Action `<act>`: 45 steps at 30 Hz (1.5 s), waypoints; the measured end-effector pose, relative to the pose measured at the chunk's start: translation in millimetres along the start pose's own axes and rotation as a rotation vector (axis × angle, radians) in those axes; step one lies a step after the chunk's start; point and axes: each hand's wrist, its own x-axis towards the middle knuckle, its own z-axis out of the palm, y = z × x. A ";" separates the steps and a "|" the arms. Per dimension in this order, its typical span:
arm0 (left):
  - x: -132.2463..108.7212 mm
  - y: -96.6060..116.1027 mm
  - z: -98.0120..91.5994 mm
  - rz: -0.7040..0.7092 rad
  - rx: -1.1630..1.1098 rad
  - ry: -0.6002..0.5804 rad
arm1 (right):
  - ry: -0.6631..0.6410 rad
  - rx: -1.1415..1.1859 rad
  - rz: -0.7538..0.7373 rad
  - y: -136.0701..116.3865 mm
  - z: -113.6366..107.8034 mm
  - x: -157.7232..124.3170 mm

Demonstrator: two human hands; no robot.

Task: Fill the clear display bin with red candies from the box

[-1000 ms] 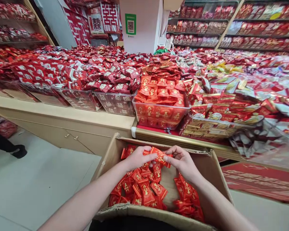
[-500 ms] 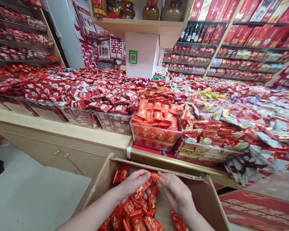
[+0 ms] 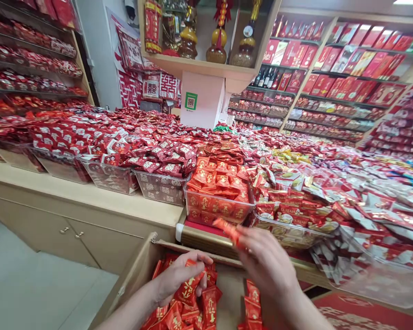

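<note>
My right hand [image 3: 266, 261] is raised over the box's far edge, its fingers closed on red packets [image 3: 228, 230] that stick out to the left. Low over the cardboard box [image 3: 227, 284], my left hand [image 3: 179, 279] curls around a red packet with gold characters [image 3: 189, 285]. More loose red packets [image 3: 209, 307] lie under it, and a few [image 3: 253, 305] lie at the box's right side. Just beyond the box stands a clear bin of matching red packets [image 3: 218, 204], filled above its rim in neat rows.
Clear bins of dark red packets [image 3: 161, 185] line the counter [image 3: 124, 208] to the left. A bin of durian packets [image 3: 289, 229] stands to the right. A shelf unit [image 3: 206, 66] with bottles overhangs the display, beside a white pillar [image 3: 203, 112].
My right hand has moved up and away from my left hand, carrying red packets toward the bin. The left hand stays low over the box. The view has tilted up somewhat.
</note>
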 end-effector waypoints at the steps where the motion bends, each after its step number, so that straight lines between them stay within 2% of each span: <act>1: -0.3 -0.5 -0.9 0.011 0.042 -0.022 | 0.031 -0.073 0.007 8.3 -4.4 16.9; 3: 0.0 -4.8 -2.5 -0.014 0.111 -0.067 | 0.032 -0.216 0.018 26.5 -7.9 47.7; 5: 0.6 -12.5 -3.7 -0.051 0.160 -0.090 | -0.039 -0.375 0.046 44.0 -5.2 69.8; 8: -0.9 -20.2 -1.7 -0.084 0.256 -0.070 | -0.214 -0.612 0.112 61.0 2.8 83.6; 10: -3.6 -12.8 4.0 -0.055 0.405 0.002 | -0.310 -0.721 0.154 64.6 6.0 83.7; 12: -4.6 9.7 12.8 0.126 0.640 0.109 | -0.357 -0.772 0.181 64.3 6.5 81.5; 14: 0.8 45.4 22.7 0.452 0.895 0.189 | -0.380 -0.780 0.184 62.9 5.6 80.3; 16: 15.9 86.2 31.7 0.737 1.124 0.234 | -0.389 -0.766 0.185 62.1 4.8 81.0; 18: 39.8 122.6 38.6 0.908 1.408 0.267 | -0.388 -0.755 0.207 62.4 4.8 82.6; 21: 79.7 156.3 45.8 0.866 1.770 0.240 | -0.391 -0.754 0.251 63.6 4.7 84.0; 25: 110.6 167.3 50.7 0.727 1.992 0.229 | -0.400 -0.733 0.222 64.2 2.0 83.7; 31: 112.6 165.4 49.2 0.714 2.097 0.269 | -0.410 -0.741 0.193 59.5 -2.2 88.3; 37: 112.3 161.6 44.5 0.764 2.127 0.272 | -0.471 -0.717 0.220 58.0 0.2 95.4; 45: 110.3 157.0 37.2 0.817 2.110 0.360 | -0.427 -0.689 0.240 69.1 6.4 91.4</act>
